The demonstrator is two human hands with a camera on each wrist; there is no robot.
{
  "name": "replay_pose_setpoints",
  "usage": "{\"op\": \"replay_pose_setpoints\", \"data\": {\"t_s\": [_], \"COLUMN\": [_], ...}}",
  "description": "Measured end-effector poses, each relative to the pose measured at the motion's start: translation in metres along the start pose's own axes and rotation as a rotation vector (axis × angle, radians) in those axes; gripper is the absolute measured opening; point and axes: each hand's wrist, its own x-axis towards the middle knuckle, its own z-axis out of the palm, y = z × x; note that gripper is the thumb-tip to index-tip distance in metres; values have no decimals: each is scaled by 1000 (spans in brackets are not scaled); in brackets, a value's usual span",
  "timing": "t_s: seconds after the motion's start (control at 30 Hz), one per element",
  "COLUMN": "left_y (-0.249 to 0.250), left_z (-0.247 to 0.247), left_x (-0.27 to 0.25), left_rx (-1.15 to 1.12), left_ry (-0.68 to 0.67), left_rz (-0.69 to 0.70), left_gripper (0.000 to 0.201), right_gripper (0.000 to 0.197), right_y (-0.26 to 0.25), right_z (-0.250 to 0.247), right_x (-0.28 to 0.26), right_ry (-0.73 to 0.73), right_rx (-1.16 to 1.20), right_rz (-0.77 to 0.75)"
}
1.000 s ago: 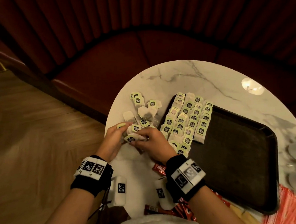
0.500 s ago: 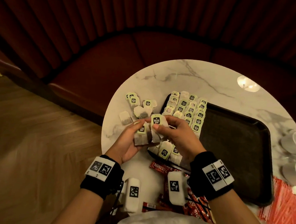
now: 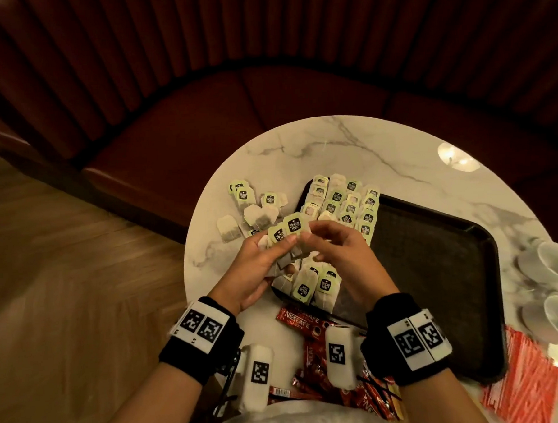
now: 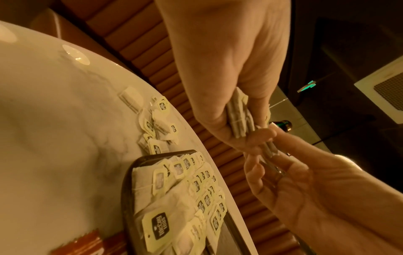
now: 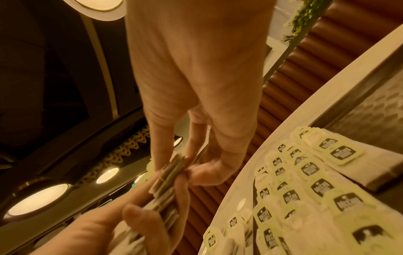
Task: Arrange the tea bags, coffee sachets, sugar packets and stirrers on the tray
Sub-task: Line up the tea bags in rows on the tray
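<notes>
From the head view, a dark tray (image 3: 443,286) is seen on a round marble counter (image 3: 348,149). Just above the tray's left edge, a small stack of tea bags (image 3: 287,240) is gripped by the left hand (image 3: 258,270), its fingers curled round them. One end of the stack is pinched by the right hand (image 3: 341,256). Rows of tea bags (image 3: 345,204) are laid on the tray's left part. Loose tea bags (image 3: 255,212) lie on the counter left of the tray. Red coffee sachets (image 3: 314,364) are heaped nearer than the tray, and red sugar packets (image 3: 525,379) lie right of it.

From the left wrist view, the stack (image 4: 238,119) is seen edge-on, clamped in the left hand (image 4: 229,82), with the right hand (image 4: 305,193) touching it from below.

From the right wrist view, the stack (image 5: 167,179) is shown held between both hands, beside the tray's rows (image 5: 309,181).
</notes>
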Motion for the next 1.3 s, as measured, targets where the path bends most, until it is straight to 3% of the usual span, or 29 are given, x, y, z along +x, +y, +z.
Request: {"op": "replay_pose_setpoints", "data": {"t_s": [0.07, 0.23, 0.43, 0.63, 0.73, 0.9, 1.03, 1.17, 1.3], "left_y": [2, 4, 11, 14, 14, 13, 10, 7, -2], "left_z": [3, 5, 4, 6, 6, 11, 10, 2, -4], "left_x": [-2, -3, -3, -6, -3, -4, -3, -5, -8], "left_rx": [13, 6, 22, 70, 54, 40, 5, -37, -12], "left_ry": [-34, 8, 113, 80, 127, 92, 42, 57, 108], "left_rz": [25, 125, 201, 212, 209, 202, 182, 134, 61], "left_gripper": [17, 35, 7, 7, 8, 8, 29, 30, 31], "right_gripper": [19, 13, 17, 16, 13, 14, 11, 11, 10], "right_y": [2, 2, 3, 3, 0, 1, 14, 32, 56], "right_z": [-2, -4, -2, -4, -8, -17, -31, -65, -99], "right_x": [-3, -6, -8, -9, -10, -12, -9, -6, 0], "right_ry": [-62, 4, 35, 59, 5, -37, 108, 342, 442], "right_rx": [-3, 99, 77, 139, 167, 142, 118, 179, 85], "right_rz": [0, -61, -65, -70, -45, 13, 35, 134, 249]}}
